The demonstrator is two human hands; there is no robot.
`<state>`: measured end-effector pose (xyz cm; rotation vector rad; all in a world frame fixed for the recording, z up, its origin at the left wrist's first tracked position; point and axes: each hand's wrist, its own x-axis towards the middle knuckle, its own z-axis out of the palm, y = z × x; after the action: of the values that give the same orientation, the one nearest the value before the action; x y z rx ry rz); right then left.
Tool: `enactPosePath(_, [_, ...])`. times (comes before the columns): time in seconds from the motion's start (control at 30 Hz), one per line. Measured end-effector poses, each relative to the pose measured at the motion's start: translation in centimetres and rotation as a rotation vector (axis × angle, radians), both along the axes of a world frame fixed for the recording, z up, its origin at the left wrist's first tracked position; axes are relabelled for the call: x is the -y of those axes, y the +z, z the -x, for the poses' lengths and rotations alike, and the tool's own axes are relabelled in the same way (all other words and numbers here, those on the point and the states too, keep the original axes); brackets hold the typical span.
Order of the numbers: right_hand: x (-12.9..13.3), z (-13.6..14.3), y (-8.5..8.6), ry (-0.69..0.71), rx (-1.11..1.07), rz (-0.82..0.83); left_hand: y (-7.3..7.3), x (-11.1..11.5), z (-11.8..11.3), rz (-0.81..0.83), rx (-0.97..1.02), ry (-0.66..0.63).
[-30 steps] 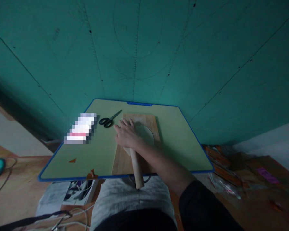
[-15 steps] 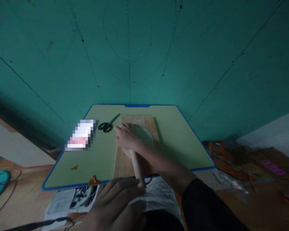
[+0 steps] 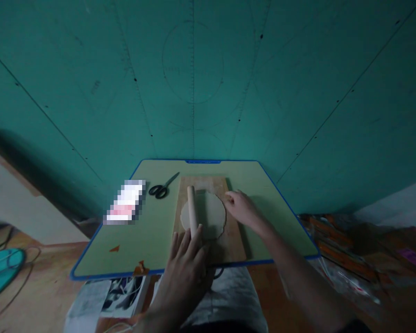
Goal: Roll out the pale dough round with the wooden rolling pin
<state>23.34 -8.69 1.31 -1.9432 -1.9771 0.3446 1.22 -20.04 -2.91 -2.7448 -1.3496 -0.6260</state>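
Note:
A flat round of pale dough lies on a wooden board. Across the dough's left part rests a wooden rolling pin, its far end pointing away from me. My left hand is laid over the near end of the pin, fingers around it, and the covered end is hidden. At the right rim of the dough, my right hand has its fingers curled together. Whether they pinch the dough edge I cannot tell. Black-handled scissors lie left of the board.
The low table has a pale top with a blue rim. A blurred-out phone-like object lies at its left edge. An orange-brown scrap is nearby. A green wall stands behind; orange-brown bundles lie at right on the floor.
My right hand has moved from the dough's left side to its right rim. The left hand has moved forward, bringing the rolling pin from the board's near edge onto the dough.

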Motion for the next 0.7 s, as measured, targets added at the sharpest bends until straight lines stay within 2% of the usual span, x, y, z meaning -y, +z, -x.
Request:
enactPosePath(0.17, [2.2,0.6,-1.5,0.066,-0.061,0.027,-0.3,-0.9,-0.1,-0.057,0.055,-0.017])
enactPosePath(0.3, [1.5,0.7,-1.8,0.076,-0.275,0.031,-0.3,-1.1,0.0,-0.042,0.075,-0.052])
enactPosePath(0.47, [0.2,0.0,-1.7,0.034,-0.569,0.195,-0.2,-1.2,0.3,-0.031,0.096,-0.061])
enactPosePath(0.6, [-0.3,0.3,-2.0,-0.075,-0.582,0.162,-0.3,-1.2,0.4,-0.010,0.107,-0.072])
enactPosePath(0.7, [-0.7,0.5,-2.4,-0.077,-0.552,0.122,0.1,-1.2,0.6,0.031,0.122,-0.097])
